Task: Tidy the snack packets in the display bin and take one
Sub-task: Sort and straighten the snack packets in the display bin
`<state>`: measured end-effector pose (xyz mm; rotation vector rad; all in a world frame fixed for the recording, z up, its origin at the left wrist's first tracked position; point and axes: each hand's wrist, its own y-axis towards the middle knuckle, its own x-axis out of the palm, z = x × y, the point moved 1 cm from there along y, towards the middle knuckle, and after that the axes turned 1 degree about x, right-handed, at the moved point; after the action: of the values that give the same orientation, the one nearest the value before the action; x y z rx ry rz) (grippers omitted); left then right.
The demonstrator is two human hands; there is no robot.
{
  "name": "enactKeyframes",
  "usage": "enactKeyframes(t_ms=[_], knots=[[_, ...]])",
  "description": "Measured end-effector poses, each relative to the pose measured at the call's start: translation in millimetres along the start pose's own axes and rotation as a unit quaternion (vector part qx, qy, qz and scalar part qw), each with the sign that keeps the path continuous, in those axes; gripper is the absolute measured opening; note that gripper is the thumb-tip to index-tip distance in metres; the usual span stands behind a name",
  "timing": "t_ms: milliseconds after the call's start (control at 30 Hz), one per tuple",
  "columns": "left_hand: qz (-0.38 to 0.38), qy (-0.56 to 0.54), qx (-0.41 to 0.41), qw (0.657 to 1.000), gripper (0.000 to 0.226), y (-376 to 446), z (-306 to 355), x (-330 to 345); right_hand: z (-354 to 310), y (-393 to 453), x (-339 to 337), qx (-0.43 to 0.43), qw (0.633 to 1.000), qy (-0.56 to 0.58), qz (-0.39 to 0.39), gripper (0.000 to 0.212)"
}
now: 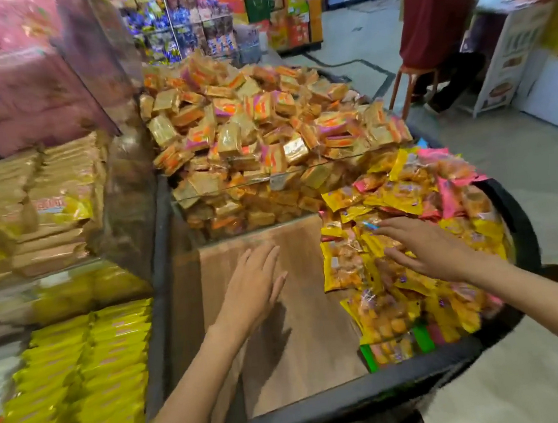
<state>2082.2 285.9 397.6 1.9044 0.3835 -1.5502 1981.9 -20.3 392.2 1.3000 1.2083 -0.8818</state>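
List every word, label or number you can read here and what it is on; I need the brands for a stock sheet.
None can be read.
Yellow and pink snack packets under the right hand: print blurred.
Orange and gold packets in the far bin: blurred.
Yellow packs at left: pink strips, illegible.
Back shelf goods: too small.

Shop interior | grey tiled floor [373, 39] | stocked shelves [182, 25] behind | seated person [433, 22] on red stool [409, 84]
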Motion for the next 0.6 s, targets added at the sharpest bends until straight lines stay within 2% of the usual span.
enactKeyframes(t_ms=[133, 267, 367, 467, 600], knots=[[-0.013, -0.015, -0.003, 1.0, 0.049, 4, 11, 52, 26, -4, 36, 0.007, 1.0, 0.004, -0.009, 0.041], [0.0, -0.01, 0.015, 1.0, 0.053, -2, 10, 82, 35, -13, 56, -0.003, 1.0, 0.0, 0.007, 0.056], [0.03, -0.032, 0.006, 0.999, 0.057, -5, 6, 76, 39, -22, 63, -0.015, 0.999, -0.004, 0.028, 0.058], [0.084, -0.039, 0.008, 0.996, 0.051, -9, 15, 58, 39, -30, 55, -0.016, 0.997, -0.01, 0.069, 0.057], [0.088, -0.038, -0.005, 0.995, 0.049, -9, 36, 48, 40, -53, 46, -0.03, 0.995, -0.031, 0.087, 0.059]])
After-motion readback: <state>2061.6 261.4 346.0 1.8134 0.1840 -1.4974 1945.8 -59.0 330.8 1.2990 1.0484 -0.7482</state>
